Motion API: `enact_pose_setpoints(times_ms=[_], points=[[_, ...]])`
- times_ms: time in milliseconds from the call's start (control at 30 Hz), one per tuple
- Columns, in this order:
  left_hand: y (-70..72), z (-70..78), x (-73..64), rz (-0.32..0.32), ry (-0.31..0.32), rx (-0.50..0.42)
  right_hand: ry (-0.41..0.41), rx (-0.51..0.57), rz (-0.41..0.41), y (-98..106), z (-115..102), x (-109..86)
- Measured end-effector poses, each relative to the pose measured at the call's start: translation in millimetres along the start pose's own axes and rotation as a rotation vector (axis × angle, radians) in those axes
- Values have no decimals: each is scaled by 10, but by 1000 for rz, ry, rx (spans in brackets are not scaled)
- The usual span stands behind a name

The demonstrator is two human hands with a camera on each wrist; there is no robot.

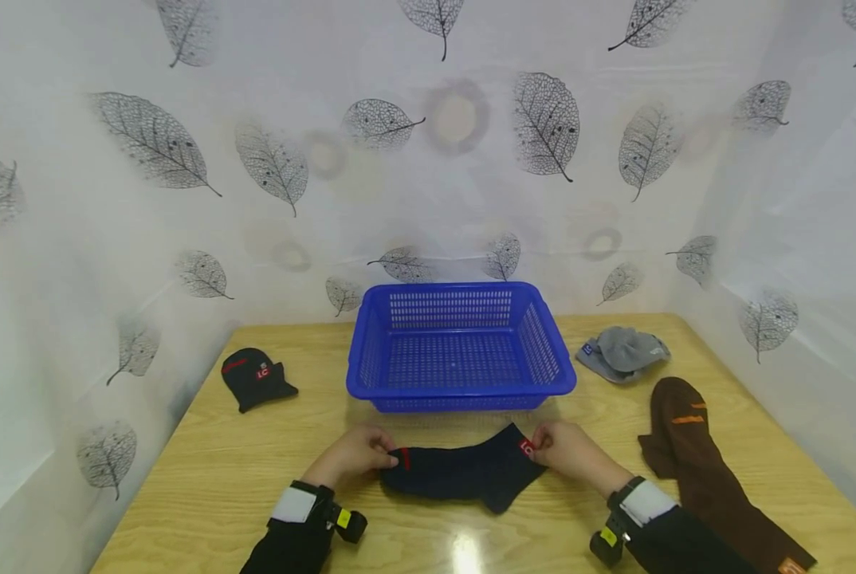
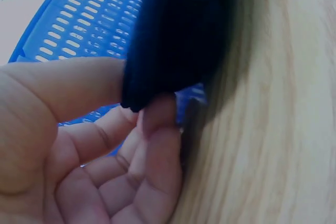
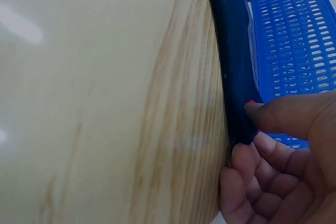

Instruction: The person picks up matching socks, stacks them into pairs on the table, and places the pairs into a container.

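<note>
A dark navy sock (image 1: pixel 457 472) with red marks is stretched sideways between both hands, in front of the blue basket. My left hand (image 1: pixel 359 456) pinches its toe end, beside a red stripe. At the opposite end, the cuff with a red label is pinched by my right hand (image 1: pixel 567 450). In the left wrist view, thumb and fingertips close on the edge of the dark sock (image 2: pixel 181 30). The right wrist view has the thumb over the red label on the sock (image 3: pixel 233 61), fingers beneath.
Behind the sock stands a blue plastic basket (image 1: pixel 464 392) with slotted walls. A folded black sock (image 1: pixel 256 381) lies at the left of the wooden table (image 1: pixel 206 486). To the right are a bunched grey sock (image 1: pixel 623 355) and a pair of long brown socks (image 1: pixel 708 470), near the right forearm.
</note>
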State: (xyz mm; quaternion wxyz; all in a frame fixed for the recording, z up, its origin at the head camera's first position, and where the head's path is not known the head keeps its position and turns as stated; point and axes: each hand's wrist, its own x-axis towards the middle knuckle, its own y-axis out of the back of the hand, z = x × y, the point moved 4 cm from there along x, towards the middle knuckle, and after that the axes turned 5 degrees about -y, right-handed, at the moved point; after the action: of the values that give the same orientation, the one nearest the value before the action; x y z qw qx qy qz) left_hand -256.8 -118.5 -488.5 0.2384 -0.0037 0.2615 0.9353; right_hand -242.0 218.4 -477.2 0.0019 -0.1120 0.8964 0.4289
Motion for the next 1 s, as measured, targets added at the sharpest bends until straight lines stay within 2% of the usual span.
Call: enact_pose_setpoints(times_ms=[300, 533, 633, 733, 900, 1000], points=[[-2, 10, -7, 20, 31, -10, -11, -9, -30, 3, -29, -19], [87, -30, -11, 65, -24, 14, 10, -8, -46, 31, -35, -28], [186, -75, -42, 77, -39, 39, 27, -17, -40, 46, -44, -41], [319, -122, -84, 124, -37, 75, 34, -34, -26, 64, -49, -56], [606, -218, -166, 253, 40, 127, -1, -18, -28, 113, -53, -81], [820, -298, -216, 309, 95, 171, -22, 7, -42, 147, -66, -93]])
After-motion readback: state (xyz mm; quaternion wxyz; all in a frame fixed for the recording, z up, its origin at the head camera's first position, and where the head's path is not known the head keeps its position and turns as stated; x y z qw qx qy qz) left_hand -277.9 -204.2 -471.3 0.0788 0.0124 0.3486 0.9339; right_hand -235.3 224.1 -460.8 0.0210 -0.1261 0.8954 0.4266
